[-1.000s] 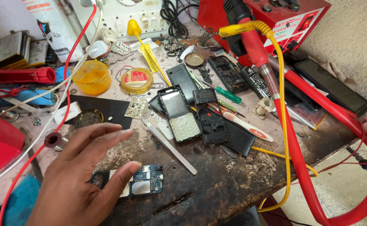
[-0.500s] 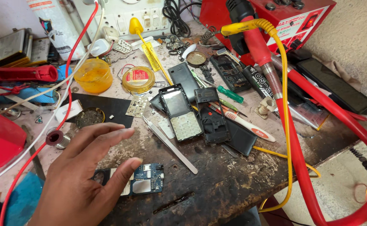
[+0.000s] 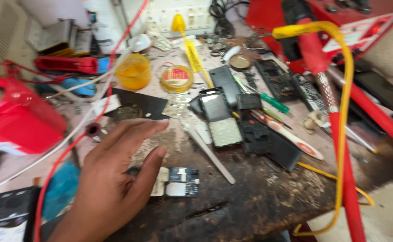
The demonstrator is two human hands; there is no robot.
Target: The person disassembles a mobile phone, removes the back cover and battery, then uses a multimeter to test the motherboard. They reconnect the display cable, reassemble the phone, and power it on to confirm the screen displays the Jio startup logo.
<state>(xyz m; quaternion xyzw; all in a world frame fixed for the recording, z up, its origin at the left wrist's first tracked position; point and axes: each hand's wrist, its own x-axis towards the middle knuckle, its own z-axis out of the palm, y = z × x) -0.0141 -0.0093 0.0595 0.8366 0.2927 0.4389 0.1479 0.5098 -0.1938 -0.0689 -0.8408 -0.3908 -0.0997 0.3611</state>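
Head view: left hand [image 3: 111,188], fingers spread, apparently resting on blue circuit board [image 3: 176,182].

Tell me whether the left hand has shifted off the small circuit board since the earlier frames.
No. The left hand stays put, thumb beside the small circuit board on the bench; only the camera moved.

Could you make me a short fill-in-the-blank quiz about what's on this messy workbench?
1. The left hand rests on a small ____ circuit board.
2. The shallow cup behind the hand is ____.
3. A yellow cable runs alongside a thick ____ hose.
4. Tweezers lie ____ the hand and the opened phone.

Missing words: blue; yellow; red; between
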